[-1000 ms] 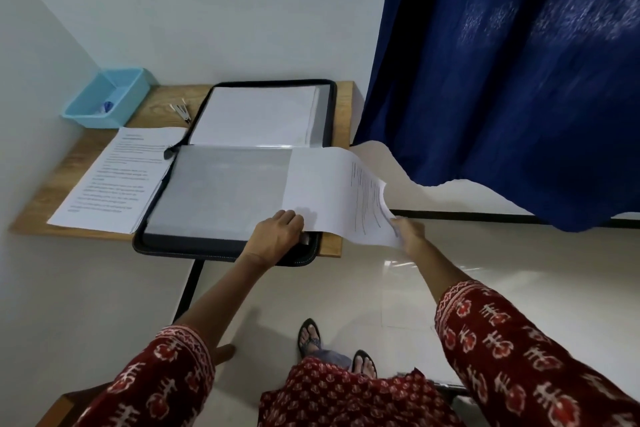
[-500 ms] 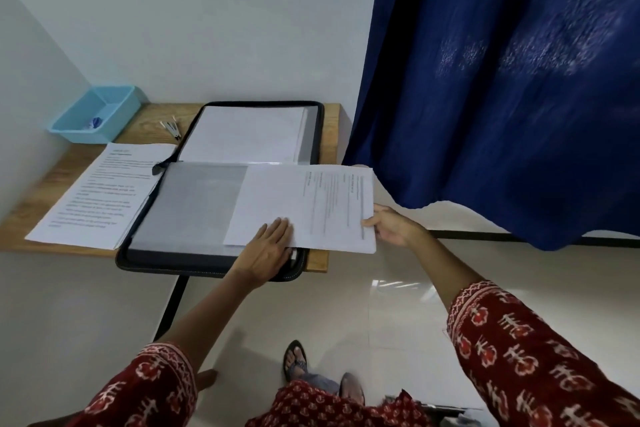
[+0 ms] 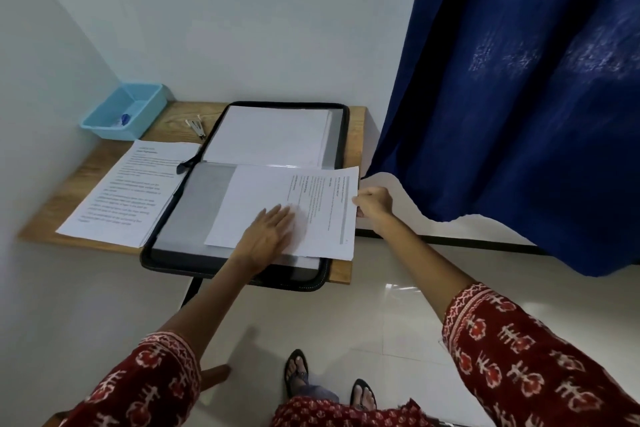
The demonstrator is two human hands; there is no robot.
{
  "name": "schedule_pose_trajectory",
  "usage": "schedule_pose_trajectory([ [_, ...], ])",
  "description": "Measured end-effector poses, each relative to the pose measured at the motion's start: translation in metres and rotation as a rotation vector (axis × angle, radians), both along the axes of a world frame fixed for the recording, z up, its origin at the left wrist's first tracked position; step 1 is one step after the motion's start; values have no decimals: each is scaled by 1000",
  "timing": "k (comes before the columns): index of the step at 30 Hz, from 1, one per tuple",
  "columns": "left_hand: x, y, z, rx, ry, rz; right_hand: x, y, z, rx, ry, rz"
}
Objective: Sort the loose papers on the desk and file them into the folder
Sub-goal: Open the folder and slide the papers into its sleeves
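Note:
A black zip folder (image 3: 162,255) lies open on the small wooden desk (image 3: 104,163). Its far half holds white sheets (image 3: 270,135); its near half shows a grey plastic sleeve (image 3: 204,198). A printed sheet (image 3: 263,194) lies partly in that sleeve, its right end sticking out past the folder. My left hand (image 3: 270,232) presses flat on the sheet with straight fingers. My right hand (image 3: 374,204) pinches the sheet's right edge. A stack of printed papers (image 3: 128,191) lies on the desk left of the folder.
A light blue tray (image 3: 104,121) sits at the desk's far left corner by the wall. A small metal stapler (image 3: 196,126) lies between tray and folder. A dark blue curtain (image 3: 502,97) hangs close on the right. My feet stand on the tiled floor (image 3: 381,333) below.
The sheet, curled up at its right end a second ago, has flattened and slid left into the sleeve. My left hand moved from the folder's near edge up onto the sheet.

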State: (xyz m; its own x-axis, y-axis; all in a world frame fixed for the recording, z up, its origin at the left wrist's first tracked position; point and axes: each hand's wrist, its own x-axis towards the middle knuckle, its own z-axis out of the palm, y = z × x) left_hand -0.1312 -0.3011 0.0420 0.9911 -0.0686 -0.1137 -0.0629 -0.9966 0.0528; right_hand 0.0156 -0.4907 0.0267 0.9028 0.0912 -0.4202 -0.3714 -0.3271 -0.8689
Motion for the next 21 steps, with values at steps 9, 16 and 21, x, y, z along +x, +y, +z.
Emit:
schedule_pose_trajectory([
  [9, 2, 25, -35, -94, 146, 366, 11, 39, 16, 33, 147, 180],
  [16, 5, 16, -34, -59, 140, 377, 13, 86, 23, -84, 163, 307],
  [21, 5, 28, -28, 36, 54, 304, 14, 84, 38, -361, 17, 413],
])
